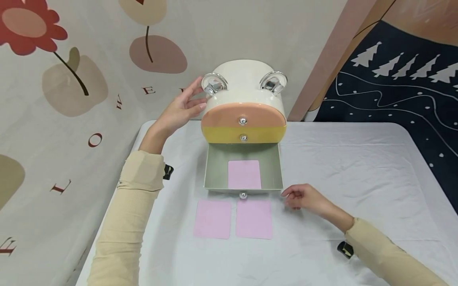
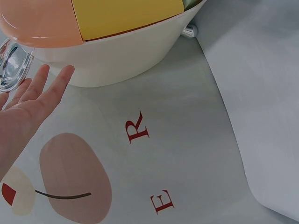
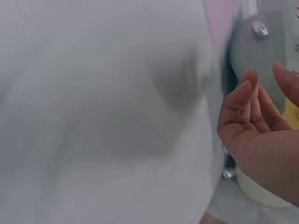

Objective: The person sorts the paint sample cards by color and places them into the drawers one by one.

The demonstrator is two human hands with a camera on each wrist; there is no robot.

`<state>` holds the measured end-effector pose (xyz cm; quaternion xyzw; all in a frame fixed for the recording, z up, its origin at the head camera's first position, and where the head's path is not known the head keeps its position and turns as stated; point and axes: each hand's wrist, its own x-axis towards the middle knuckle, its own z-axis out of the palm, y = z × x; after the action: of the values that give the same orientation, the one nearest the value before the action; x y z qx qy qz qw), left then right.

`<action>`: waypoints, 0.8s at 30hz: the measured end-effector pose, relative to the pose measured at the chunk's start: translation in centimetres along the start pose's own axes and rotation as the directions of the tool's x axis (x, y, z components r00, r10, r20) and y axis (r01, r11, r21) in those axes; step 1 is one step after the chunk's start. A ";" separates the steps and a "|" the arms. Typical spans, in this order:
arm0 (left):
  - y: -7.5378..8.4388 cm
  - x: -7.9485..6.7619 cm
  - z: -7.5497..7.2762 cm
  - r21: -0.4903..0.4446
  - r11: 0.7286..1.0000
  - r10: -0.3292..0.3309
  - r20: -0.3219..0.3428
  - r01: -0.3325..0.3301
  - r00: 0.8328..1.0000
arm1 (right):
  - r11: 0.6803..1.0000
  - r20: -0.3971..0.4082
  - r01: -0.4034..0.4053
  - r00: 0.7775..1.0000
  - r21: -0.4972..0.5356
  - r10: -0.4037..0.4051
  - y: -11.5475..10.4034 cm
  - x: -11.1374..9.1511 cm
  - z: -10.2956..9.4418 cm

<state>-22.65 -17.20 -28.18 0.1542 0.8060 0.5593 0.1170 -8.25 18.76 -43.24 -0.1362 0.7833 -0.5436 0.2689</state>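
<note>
A small cream drawer box [image 1: 245, 77] with two silver ear-like rings stands at the back of the table. Its orange drawer [image 1: 222, 114] and yellow drawer [image 1: 222, 134] are closed, while the green bottom drawer [image 1: 218, 167] is pulled out. Inside that drawer lies a pink card [image 1: 245, 174]. My left hand [image 1: 180, 109] is at the box's left side by one ring [image 1: 214, 83], its fingers extended. Beside the open drawer's front right corner is my right hand [image 1: 304, 197], fingers loosely bent and holding nothing.
Two more pink cards, a left one [image 1: 212, 219] and a right one [image 1: 254, 219], lie side by side before the drawer on the white tablecloth [image 1: 350, 171]. A printed backdrop [image 1: 200, 24] hangs close behind the box.
</note>
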 end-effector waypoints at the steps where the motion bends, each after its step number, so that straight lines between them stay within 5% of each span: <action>1: 0.0 0.0 0.0 0.000 1.000 0.000 0.000 0.000 1.000 | 1.000 0.014 0.000 1.000 0.009 0.000 0.4 0.1 0.6; 6: 0.0 -0.1 0.0 -0.002 1.000 0.002 -0.001 -0.002 1.000 | 1.000 0.002 0.007 1.000 -0.014 -0.007 1.5 0.8 3.0; 10: -0.1 -0.1 0.0 0.003 1.000 -0.006 -0.003 0.006 1.000 | 0.992 -0.060 0.014 0.998 -0.126 -0.021 1.8 1.5 4.1; 24: 0.0 0.0 0.1 -0.004 1.000 0.007 -0.004 -0.007 1.000 | 0.950 -0.150 0.033 0.985 -0.312 -0.083 2.2 2.0 5.8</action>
<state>-22.57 -17.10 -28.25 0.1556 0.8046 0.5616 0.1139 -6.47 14.08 -47.39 -0.1550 0.8733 -0.4317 0.1640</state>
